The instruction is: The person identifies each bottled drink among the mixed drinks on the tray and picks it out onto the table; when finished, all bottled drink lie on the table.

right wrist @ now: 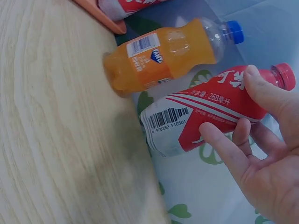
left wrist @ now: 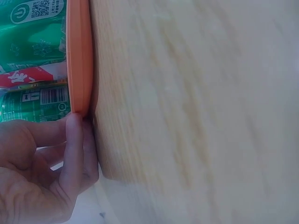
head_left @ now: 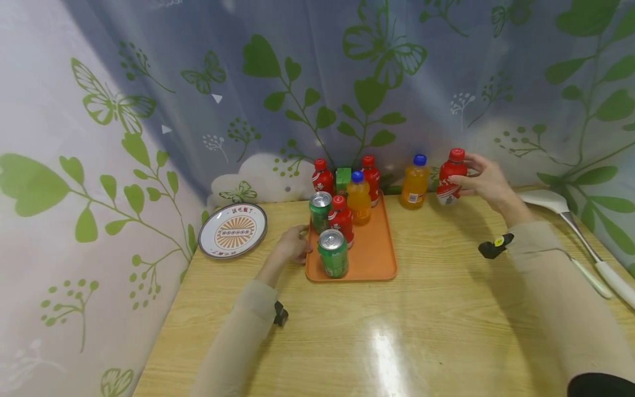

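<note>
My right hand (head_left: 488, 179) grips a red-capped drink bottle (right wrist: 205, 109) with a red and white label, thumb on one side and fingers on the other. The bottle leans slightly near the back of the table. Beside it stands an orange soda bottle (head_left: 414, 184) with a blue cap. My left hand (head_left: 294, 244) pinches the left rim of an orange tray (left wrist: 79, 56) between thumb and fingers. On the tray are green cans (head_left: 333, 255), red bottles (head_left: 341, 220), another orange soda bottle (head_left: 359, 198) and a green box (head_left: 343, 179), partly hidden behind them.
A white plate (head_left: 233, 230) with a sunburst pattern leans at the back left. At the right edge lie a white-headed ladle (head_left: 545, 201) and a pale green-edged utensil (head_left: 592, 279). A patterned curtain (head_left: 307, 82) hangs right behind the wooden table (head_left: 347, 342).
</note>
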The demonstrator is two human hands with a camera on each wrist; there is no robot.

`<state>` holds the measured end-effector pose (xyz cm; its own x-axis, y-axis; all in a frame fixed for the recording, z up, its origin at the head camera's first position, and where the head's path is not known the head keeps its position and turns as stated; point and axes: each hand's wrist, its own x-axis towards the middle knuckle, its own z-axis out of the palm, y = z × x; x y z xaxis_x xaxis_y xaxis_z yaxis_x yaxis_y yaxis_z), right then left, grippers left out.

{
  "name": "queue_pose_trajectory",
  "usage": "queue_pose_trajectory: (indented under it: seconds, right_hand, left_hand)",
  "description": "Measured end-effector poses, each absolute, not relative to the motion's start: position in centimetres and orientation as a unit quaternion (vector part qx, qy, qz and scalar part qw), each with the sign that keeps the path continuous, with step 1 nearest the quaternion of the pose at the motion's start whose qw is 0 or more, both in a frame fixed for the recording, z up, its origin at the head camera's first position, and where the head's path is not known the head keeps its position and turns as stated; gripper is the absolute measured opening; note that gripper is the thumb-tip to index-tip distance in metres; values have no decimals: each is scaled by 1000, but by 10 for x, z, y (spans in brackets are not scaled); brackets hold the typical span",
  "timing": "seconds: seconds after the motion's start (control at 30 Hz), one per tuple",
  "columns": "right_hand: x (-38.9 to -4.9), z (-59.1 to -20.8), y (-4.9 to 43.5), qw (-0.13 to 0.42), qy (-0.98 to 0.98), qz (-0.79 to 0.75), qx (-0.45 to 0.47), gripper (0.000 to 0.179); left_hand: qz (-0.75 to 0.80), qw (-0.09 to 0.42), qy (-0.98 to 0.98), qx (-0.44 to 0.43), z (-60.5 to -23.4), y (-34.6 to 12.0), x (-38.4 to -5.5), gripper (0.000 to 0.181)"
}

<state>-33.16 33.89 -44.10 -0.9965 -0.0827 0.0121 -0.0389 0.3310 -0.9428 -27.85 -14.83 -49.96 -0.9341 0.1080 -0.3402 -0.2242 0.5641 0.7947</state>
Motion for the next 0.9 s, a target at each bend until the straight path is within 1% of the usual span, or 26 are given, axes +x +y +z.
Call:
queue_pose_trajectory:
  seconds: [0.23, 0.5, 0.67, 0.9]
  right_hand:
    - [-336, -451, 333, 5, 804, -594, -17, 78]
    - [-342, -459, 326, -8, 804, -594, -2, 82]
    - [-341, -459, 324, -11, 809, -588, 10, 78]
    - [-343, -462, 320, -16, 809, -587, 19, 73]
  left_hand:
    - [467, 182, 865, -38, -498, -148, -277, 71]
    - [471, 181, 863, -38, -498, -147, -275, 72]
    - [473, 188, 860, -37, -498, -147, -274, 73]
    - [474, 178, 862, -38, -497, -148, -275, 75]
